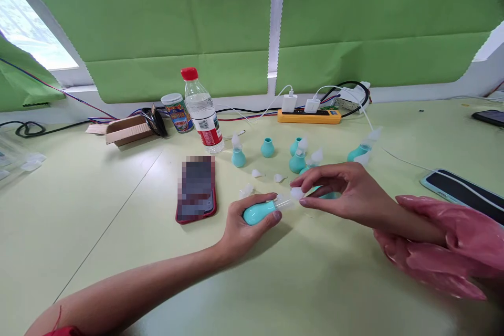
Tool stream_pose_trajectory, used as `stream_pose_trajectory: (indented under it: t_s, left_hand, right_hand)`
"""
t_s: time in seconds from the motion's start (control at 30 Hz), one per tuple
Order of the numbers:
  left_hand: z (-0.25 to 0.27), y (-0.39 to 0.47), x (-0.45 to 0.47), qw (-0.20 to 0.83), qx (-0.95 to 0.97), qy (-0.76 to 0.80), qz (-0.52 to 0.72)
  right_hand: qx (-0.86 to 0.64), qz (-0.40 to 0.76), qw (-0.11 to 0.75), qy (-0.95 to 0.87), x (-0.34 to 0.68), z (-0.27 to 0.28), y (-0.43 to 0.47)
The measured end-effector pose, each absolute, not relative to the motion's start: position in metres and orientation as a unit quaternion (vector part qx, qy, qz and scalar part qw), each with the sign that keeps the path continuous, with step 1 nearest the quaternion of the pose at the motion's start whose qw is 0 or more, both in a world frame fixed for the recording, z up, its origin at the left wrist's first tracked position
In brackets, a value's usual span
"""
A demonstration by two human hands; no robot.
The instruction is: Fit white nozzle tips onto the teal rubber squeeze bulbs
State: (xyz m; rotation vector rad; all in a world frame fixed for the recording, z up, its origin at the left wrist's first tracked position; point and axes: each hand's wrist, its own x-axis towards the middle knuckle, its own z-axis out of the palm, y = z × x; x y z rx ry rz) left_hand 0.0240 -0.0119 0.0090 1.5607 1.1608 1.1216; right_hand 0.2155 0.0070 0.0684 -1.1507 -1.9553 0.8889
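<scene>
My left hand (246, 226) is closed around the turquoise bulb of a nasal aspirator (258, 213), which lies on its side with its clear nozzle pointing right. Between the thumb and fingers of my right hand (338, 186) is a white translucent silicone tip (296, 193), held at the nozzle's end. Whether the tip is seated on the nozzle I cannot tell. Behind the hands stand several turquoise bulbs, one bare with an open neck (268, 148) and another upright with a nozzle and tip (238, 156). Loose white tips (257, 173) lie between them and my left hand.
A red-cased phone (197, 189) lies left of my hands. Behind it stand a red-capped water bottle (203, 115) and a can (178, 113). A yellow power strip (309, 116) with chargers runs along the wall. Another phone (468, 194) lies at right under a white cable.
</scene>
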Motion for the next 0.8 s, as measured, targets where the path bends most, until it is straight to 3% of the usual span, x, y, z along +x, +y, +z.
stream_pose_trajectory:
  t_s: [0.3, 0.8]
  left_hand:
    - [0.0092, -0.0152, 0.0231, 0.399, 0.649, 0.451, 0.465]
    - [0.009, -0.0172, 0.0227, 0.339, 0.686, 0.436, 0.473]
  right_hand:
    - [-0.463, 0.472, 0.32, -0.679, 0.2147, 0.0662, 0.0134]
    - [-0.465, 0.448, 0.291, -0.706, 0.2173, 0.0651, 0.0139]
